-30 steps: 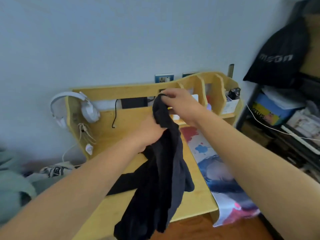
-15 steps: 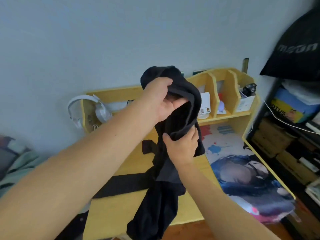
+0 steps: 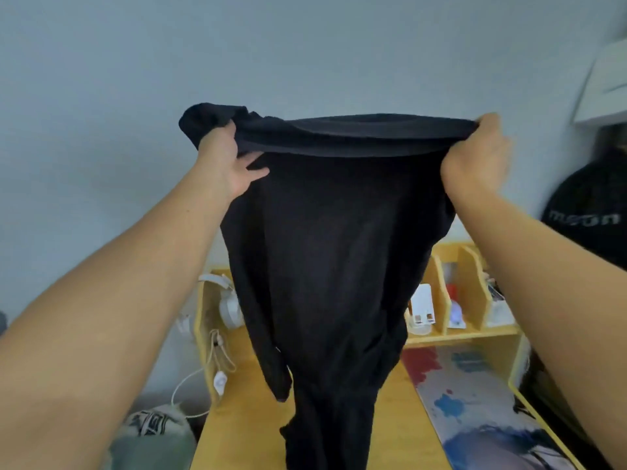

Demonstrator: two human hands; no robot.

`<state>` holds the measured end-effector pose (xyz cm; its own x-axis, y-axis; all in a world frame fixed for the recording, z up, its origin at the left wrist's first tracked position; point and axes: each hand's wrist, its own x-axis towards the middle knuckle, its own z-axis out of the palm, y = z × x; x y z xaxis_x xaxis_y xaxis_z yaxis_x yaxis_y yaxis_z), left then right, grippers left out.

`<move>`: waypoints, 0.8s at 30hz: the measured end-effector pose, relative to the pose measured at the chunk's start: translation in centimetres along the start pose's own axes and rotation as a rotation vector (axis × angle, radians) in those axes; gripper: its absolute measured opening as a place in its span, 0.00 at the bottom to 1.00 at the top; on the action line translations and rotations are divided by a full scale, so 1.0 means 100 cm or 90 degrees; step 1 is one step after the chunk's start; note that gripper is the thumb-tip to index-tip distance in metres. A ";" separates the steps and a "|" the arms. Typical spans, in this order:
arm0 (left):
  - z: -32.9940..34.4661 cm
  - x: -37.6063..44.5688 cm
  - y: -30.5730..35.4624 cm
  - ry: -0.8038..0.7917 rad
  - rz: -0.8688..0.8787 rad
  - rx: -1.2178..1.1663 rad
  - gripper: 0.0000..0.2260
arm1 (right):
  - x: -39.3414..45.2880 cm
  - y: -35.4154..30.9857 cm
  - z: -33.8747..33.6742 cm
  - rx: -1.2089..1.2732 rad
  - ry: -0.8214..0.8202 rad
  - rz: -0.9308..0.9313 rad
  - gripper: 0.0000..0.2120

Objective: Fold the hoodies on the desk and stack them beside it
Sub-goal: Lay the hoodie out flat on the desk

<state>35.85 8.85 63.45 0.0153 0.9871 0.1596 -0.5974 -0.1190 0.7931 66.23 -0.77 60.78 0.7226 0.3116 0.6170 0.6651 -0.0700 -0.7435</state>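
A black hoodie hangs in the air above the yellow wooden desk, stretched wide along its top edge. My left hand grips the left end of that edge, with a bunch of cloth over its fingers. My right hand grips the right end. The garment narrows downward and its lower part reaches the desk top, hiding the middle of the desk.
White headphones and cables hang on the desk's left side panel. Shelf compartments with small items stand at the back right. A printed mat covers the right side. A black bag hangs at right; fabric piles lie lower left.
Both hands have risen and moved apart, spreading the hoodie from a bunched clump into a wide hanging sheet. The view has tilted upward toward the wall.
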 end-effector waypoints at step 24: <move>-0.424 -0.271 -0.385 0.368 -0.729 0.511 0.11 | -0.383 0.387 -0.013 -0.571 -1.091 -0.101 0.11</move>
<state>24.41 -8.73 3.67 -0.2668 0.4676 -0.8427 0.1046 0.8833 0.4570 64.53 -16.67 8.68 0.1028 0.7729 -0.6262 0.9850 -0.1670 -0.0444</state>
